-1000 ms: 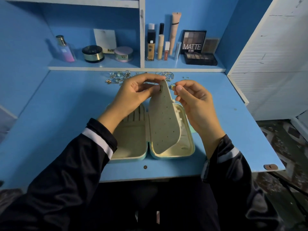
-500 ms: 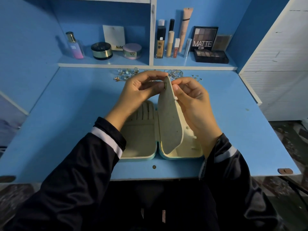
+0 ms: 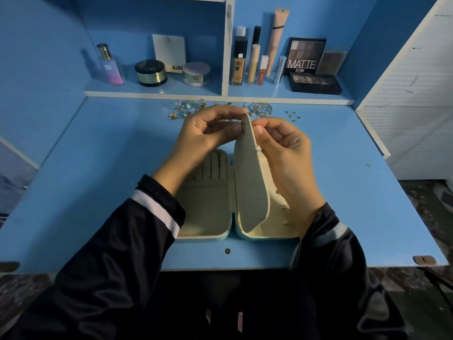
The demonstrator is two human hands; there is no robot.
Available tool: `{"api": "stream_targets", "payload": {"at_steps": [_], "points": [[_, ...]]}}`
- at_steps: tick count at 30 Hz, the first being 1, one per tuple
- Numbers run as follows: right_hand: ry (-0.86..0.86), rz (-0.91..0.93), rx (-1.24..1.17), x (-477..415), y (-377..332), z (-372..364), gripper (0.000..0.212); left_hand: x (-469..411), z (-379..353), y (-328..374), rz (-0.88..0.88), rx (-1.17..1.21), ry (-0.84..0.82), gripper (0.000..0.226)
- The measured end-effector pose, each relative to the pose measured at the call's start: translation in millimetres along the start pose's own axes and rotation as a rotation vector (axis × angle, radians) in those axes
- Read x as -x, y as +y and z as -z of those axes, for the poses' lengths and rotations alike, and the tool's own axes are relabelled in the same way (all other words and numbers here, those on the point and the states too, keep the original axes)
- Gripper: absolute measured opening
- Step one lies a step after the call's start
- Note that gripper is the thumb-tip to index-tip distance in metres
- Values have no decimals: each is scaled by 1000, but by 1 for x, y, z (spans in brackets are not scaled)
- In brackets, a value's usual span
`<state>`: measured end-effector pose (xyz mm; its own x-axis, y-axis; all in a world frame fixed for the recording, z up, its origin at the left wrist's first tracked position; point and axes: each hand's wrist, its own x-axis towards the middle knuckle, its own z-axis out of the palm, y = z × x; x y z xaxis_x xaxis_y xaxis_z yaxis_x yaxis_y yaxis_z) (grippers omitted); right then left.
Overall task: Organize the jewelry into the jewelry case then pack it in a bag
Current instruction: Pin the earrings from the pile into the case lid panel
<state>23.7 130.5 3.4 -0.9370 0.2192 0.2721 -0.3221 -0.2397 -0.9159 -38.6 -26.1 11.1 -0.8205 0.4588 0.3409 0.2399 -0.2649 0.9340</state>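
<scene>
Flap [image 3: 250, 182] of jewelry case [image 3: 206, 212] upright between left hand [image 3: 208, 136] and right hand [image 3: 284, 148].

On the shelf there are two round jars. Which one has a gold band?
The black jar, left of the lilac jar: a gold band circles its lower part, while the lilac one has none.

Domestic vanity desk. Indicators: blue laminate surface [image 3: 98, 192] with a built-in white-edged blue shelf [image 3: 157, 91] carrying a pink gradient perfume bottle [image 3: 110, 67], a tan foundation bottle [image 3: 238, 66] and a black eyeshadow palette marked MATTE [image 3: 305, 56]; white slatted cabinet door [image 3: 411, 99] adjoining.
</scene>
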Motion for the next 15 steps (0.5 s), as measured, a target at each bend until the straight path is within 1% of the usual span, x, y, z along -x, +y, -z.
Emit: {"api": "stream_targets", "payload": {"at_steps": [2,5,10,15], "points": [[10,6,15,1,-1,-1,9,0,0,-1,4,2,5,29],[9,21,52,1,-2,-3,9,0,0,0,-3,4,1,33],[3,69,162,2,-6,-3,7,1,0,1,-8,-13,-1,29],[-14,129,266,2,-10,-4,8,1,0,0,-21,-6,0,29]]}}
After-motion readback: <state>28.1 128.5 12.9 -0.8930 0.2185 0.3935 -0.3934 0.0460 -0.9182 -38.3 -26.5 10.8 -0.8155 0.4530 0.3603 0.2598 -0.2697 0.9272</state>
